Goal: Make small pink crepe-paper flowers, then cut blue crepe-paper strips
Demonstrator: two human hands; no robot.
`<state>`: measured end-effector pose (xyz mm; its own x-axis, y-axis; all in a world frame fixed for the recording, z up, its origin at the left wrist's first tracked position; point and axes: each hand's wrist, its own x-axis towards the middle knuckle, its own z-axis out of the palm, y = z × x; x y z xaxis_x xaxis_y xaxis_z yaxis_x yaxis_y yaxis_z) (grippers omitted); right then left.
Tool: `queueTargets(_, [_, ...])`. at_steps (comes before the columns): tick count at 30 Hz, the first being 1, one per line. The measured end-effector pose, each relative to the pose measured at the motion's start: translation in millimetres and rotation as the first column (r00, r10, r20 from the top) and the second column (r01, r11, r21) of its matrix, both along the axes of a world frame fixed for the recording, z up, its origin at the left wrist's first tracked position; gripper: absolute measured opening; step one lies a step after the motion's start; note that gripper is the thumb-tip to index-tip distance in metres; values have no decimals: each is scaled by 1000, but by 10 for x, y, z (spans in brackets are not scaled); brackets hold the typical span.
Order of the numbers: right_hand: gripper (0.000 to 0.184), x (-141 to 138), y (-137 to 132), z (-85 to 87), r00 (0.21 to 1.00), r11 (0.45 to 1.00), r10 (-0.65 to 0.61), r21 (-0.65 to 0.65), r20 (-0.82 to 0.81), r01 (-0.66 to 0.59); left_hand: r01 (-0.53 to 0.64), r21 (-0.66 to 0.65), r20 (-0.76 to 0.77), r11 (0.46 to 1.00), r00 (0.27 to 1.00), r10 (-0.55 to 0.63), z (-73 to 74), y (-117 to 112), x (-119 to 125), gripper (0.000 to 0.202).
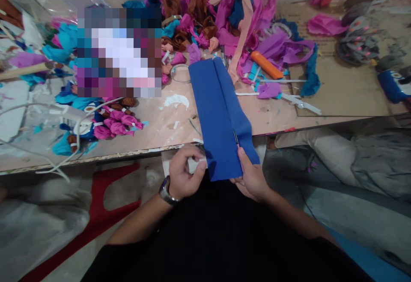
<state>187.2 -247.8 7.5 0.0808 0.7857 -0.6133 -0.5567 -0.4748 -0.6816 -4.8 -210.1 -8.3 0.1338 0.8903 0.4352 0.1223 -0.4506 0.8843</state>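
Note:
A long folded sheet of blue paper (213,115) reaches from the worktable to the front of my body. At its lower right edge is my right hand (252,175), closed, with the thumb on top and fingers under the sheet. From beneath that thumb a slim dark-tipped tool (236,138) points up along the paper; its handle is hidden, so its kind is unclear. Beside the sheet's lower left edge, my left hand (186,170) is curled, thumb and forefinger close together. Something small and whitish shows at its fingertips, too small to name.
Crumpled crepe paper (224,12) in pink, purple and brown is heaped at the back. An orange cutter (266,64) lies to the right on the worktable (154,130). A white cable (78,132) crosses the left side. Another person's leg (314,145) is at the right.

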Motion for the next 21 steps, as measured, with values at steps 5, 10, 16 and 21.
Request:
queueTargets(5, [52,65,-101,-83,1000,1000,23,-13,14,-23,290,-658,298,695,948,-114,-272,-399,97,39])
queueTargets(10, [58,68,-139,-126,999,999,45,-11,30,-45,476,-785,562,395,817,132,-279,-174,267,60])
queueTargets(16, [59,41,-185,-83,996,996,90,13,23,-90,387,-843,479,373,856,194,-162,-10,370,57])
queueTargets(21, [57,-1,-167,-83,997,998,47,-45,63,-44,311,-837,414,451,898,147,-172,-37,366,54])
